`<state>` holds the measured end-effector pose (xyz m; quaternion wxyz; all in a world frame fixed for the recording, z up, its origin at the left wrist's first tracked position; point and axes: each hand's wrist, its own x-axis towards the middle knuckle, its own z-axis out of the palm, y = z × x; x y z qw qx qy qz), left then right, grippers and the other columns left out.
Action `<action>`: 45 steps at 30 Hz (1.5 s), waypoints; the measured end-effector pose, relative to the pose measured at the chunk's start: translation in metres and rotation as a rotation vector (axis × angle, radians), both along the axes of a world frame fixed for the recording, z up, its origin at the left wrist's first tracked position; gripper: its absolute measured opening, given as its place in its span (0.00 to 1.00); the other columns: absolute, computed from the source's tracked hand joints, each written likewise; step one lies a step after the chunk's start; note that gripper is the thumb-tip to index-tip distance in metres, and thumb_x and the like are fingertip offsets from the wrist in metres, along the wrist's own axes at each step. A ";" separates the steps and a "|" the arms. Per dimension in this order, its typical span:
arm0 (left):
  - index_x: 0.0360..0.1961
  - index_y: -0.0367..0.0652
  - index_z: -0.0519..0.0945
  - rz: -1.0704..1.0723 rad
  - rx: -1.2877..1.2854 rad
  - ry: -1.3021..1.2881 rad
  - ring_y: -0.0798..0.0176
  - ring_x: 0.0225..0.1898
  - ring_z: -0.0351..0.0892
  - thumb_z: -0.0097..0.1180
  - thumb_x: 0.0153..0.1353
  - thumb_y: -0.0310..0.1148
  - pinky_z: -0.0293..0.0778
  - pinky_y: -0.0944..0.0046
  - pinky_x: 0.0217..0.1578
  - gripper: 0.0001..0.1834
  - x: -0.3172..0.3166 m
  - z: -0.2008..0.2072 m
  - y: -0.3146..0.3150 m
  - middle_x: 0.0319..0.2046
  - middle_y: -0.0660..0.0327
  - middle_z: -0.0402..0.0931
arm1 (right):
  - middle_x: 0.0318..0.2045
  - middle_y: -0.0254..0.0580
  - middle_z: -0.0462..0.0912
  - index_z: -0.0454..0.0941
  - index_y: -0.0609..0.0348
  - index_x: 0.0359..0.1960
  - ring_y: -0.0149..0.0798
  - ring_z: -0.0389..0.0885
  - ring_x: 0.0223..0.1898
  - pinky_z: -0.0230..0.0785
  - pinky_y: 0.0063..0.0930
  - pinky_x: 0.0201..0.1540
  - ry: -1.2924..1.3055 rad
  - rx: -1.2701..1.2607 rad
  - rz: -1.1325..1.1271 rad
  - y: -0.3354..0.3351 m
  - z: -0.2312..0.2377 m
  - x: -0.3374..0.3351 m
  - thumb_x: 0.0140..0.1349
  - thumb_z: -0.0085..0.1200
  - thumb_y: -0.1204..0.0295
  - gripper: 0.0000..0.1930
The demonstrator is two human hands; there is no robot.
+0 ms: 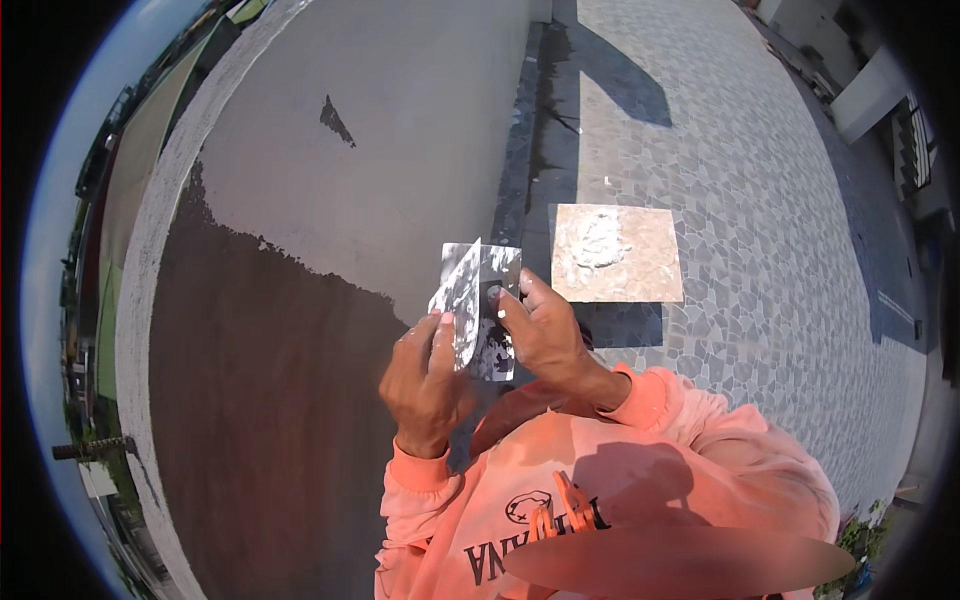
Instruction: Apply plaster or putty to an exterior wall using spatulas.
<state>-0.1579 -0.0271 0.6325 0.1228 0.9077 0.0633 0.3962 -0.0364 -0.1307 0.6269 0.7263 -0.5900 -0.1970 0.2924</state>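
Observation:
In my left hand (430, 375) is a thin flat metal scraper blade (460, 305) smeared with white paste, pinched between thumb and fingers. My right hand (553, 335) grips a second flat metal blade (497, 345), its thumb pressed on the face and paste on the thumb. The two blades meet or overlap in front of my chest; which parts touch is hard to tell. To the right of my hands, a square beige board (655, 270) carries a mound of white paste (600, 240).
On the left stands a wall, coated pale grey (400, 130) above and bare dark brown (270, 430) below, with a small dark uncoated patch (336, 121). Stone-patterned paving (760, 230) spreads to the right. A narrow shaded strip (545, 130) runs along the wall's foot.

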 end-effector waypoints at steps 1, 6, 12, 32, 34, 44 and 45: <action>0.53 0.40 0.72 0.001 -0.027 -0.003 0.47 0.36 0.80 0.46 0.55 0.21 0.77 0.58 0.34 0.22 -0.002 0.000 0.000 0.42 0.48 0.77 | 0.23 0.34 0.74 0.70 0.66 0.38 0.22 0.68 0.25 0.64 0.23 0.26 0.036 0.004 0.040 -0.002 0.002 0.000 0.65 0.48 0.70 0.09; 0.55 0.41 0.72 0.012 -0.076 0.029 0.46 0.37 0.80 0.48 0.58 0.25 0.76 0.59 0.34 0.21 -0.010 -0.003 0.002 0.42 0.47 0.77 | 0.23 0.36 0.74 0.71 0.67 0.39 0.23 0.68 0.25 0.64 0.24 0.27 -0.047 -0.093 0.040 -0.004 0.010 0.002 0.65 0.48 0.68 0.11; 0.54 0.39 0.73 -0.037 -0.141 0.102 0.47 0.43 0.78 0.61 0.47 0.30 0.76 0.57 0.38 0.29 -0.017 0.001 0.006 0.47 0.48 0.74 | 0.23 0.38 0.75 0.71 0.68 0.40 0.23 0.69 0.26 0.64 0.23 0.28 -0.093 -0.091 0.055 -0.004 0.010 0.006 0.66 0.47 0.65 0.14; 0.54 0.47 0.76 0.199 -0.006 0.275 0.57 0.39 0.77 0.53 0.46 0.15 0.76 0.62 0.38 0.31 -0.048 -0.026 0.005 0.46 0.59 0.75 | 0.44 0.49 0.78 0.67 0.73 0.51 0.39 0.80 0.45 0.74 0.33 0.51 0.806 0.186 0.333 0.008 -0.028 0.015 0.65 0.47 0.76 0.15; 0.55 0.46 0.75 0.219 -0.086 0.262 0.56 0.40 0.77 0.52 0.46 0.14 0.76 0.62 0.38 0.31 -0.057 -0.029 0.006 0.46 0.58 0.75 | 0.42 0.48 0.78 0.69 0.72 0.49 0.39 0.81 0.43 0.75 0.33 0.49 0.830 0.196 0.305 0.012 -0.021 0.022 0.63 0.48 0.77 0.14; 0.54 0.36 0.73 0.341 -0.798 0.149 0.42 0.37 0.78 0.47 0.57 0.20 0.73 0.61 0.40 0.21 -0.092 -0.069 -0.019 0.37 0.43 0.77 | 0.36 0.43 0.77 0.69 0.66 0.38 0.36 0.80 0.39 0.77 0.33 0.45 0.284 0.163 0.223 0.117 0.011 0.112 0.65 0.44 0.71 0.08; 0.54 0.36 0.73 0.345 -0.829 0.174 0.43 0.38 0.79 0.47 0.56 0.21 0.73 0.60 0.40 0.21 -0.093 -0.072 -0.022 0.37 0.43 0.77 | 0.33 0.42 0.75 0.68 0.65 0.31 0.35 0.79 0.36 0.77 0.37 0.45 0.151 0.143 0.278 0.130 0.013 0.118 0.65 0.42 0.69 0.10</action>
